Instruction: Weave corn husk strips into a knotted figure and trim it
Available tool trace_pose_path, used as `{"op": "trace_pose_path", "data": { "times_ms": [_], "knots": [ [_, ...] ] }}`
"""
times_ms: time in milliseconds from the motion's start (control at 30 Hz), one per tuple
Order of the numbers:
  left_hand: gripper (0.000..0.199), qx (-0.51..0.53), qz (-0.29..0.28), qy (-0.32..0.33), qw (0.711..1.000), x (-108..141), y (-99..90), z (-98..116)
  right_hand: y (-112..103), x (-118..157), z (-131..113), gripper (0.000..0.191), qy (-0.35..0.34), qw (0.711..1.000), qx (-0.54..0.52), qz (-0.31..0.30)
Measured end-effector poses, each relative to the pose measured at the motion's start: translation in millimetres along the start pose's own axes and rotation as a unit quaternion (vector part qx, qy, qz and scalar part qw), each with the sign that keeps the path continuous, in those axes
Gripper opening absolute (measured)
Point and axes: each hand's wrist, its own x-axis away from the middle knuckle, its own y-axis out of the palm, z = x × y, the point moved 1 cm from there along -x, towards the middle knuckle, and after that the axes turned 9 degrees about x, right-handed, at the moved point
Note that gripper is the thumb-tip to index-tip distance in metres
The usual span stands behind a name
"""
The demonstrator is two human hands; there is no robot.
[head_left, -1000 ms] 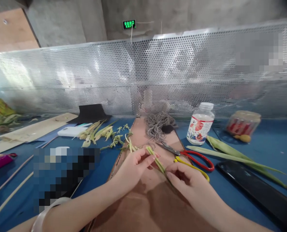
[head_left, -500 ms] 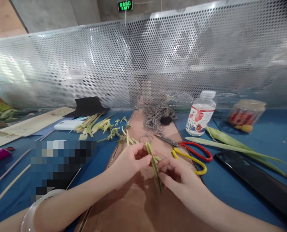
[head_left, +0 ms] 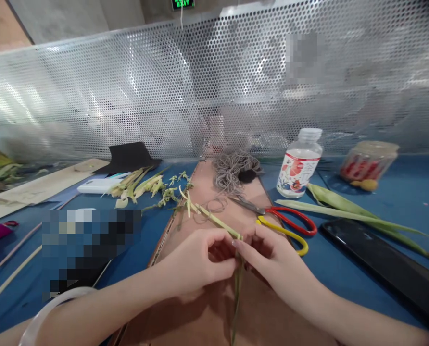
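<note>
In the head view, my left hand (head_left: 202, 257) and my right hand (head_left: 272, 252) meet over the cardboard (head_left: 185, 315). Both are closed in a pinch on a narrow green leaf strip (head_left: 217, 219). Its pale part slants up and left from my fingers, and a darker tail (head_left: 237, 298) hangs below them toward me. Where the strip crosses or bends between my fingertips is partly hidden. Just beyond my right hand lie scissors (head_left: 292, 223) with one red and one yellow handle. A tangle of grey yarn (head_left: 236, 170) rests at the cardboard's far end.
To the right are a labelled bottle (head_left: 299, 166), long green leaves (head_left: 340, 211), a black phone (head_left: 376, 269) and a jar (head_left: 371, 161). Leaf and flower pieces (head_left: 153, 185), a white case (head_left: 97, 186) and black card (head_left: 131, 156) lie left. A perforated metal screen (head_left: 200, 86) stands behind.
Both hands have come closer together and slightly nearer me. The strip, earlier upright between them, now has its pale part slanting away to the left and its tail hanging down.
</note>
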Motion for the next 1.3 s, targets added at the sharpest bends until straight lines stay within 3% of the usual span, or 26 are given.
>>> {"op": "trace_pose_path", "data": {
  "times_ms": [267,500,967,1167,1300],
  "knots": [
    [0.013,0.057,0.021,-0.029,0.998,-3.2,-1.7,5.6,0.0,0.3,2.3,0.016,0.021,0.998,-0.047,-0.037],
    [0.013,-0.05,0.054,-0.022,0.997,1.6,0.2,9.7,-1.3,2.0,-1.5,0.015,-0.014,1.0,-0.022,-0.013],
    [0.019,0.081,0.035,-0.009,0.996,-6.7,-4.9,3.8,-6.4,0.9,3.7,0.018,-0.02,0.998,-0.058,-0.005],
    [0.023,-0.026,0.059,-0.021,0.998,-1.8,-4.0,8.3,-6.4,2.1,1.5,0.022,-0.022,0.999,-0.038,-0.007],
    [0.02,-0.171,0.079,0.056,0.98,1.5,-5.1,9.3,-5.0,3.7,0.7,0.023,-0.021,0.999,-0.027,-0.021]
  ]
}}
